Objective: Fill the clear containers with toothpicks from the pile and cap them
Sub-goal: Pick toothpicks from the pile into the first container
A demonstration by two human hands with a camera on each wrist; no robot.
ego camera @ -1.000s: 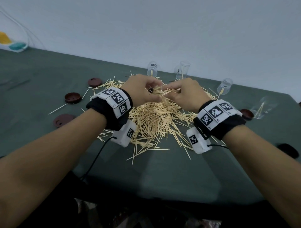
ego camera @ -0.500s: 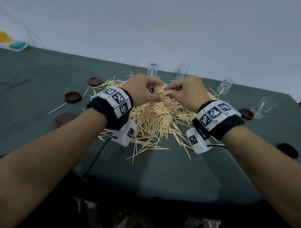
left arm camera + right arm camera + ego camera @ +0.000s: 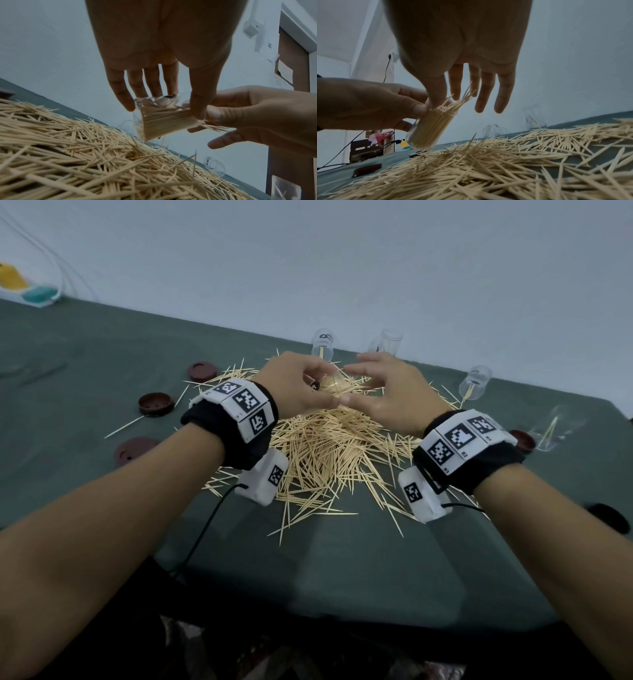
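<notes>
Left hand point(image 3: 298, 392): fingers curled round tilted, toothpick-packed container point(image 3: 429, 125), above the pile point(image 3: 329, 453) on the table point(image 3: 376, 559). Right hand point(image 3: 387, 395): fingers spread, thumb at the protruding tips.

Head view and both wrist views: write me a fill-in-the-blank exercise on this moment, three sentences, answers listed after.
1. The clear plastic container packed with toothpicks is held in the ____ hand.
2. The right hand has its fingers ____ beside the container's mouth.
3. The loose pile of wooden toothpicks lies on a dark ____ tablecloth.

Missing words: left; spread open; green
</notes>
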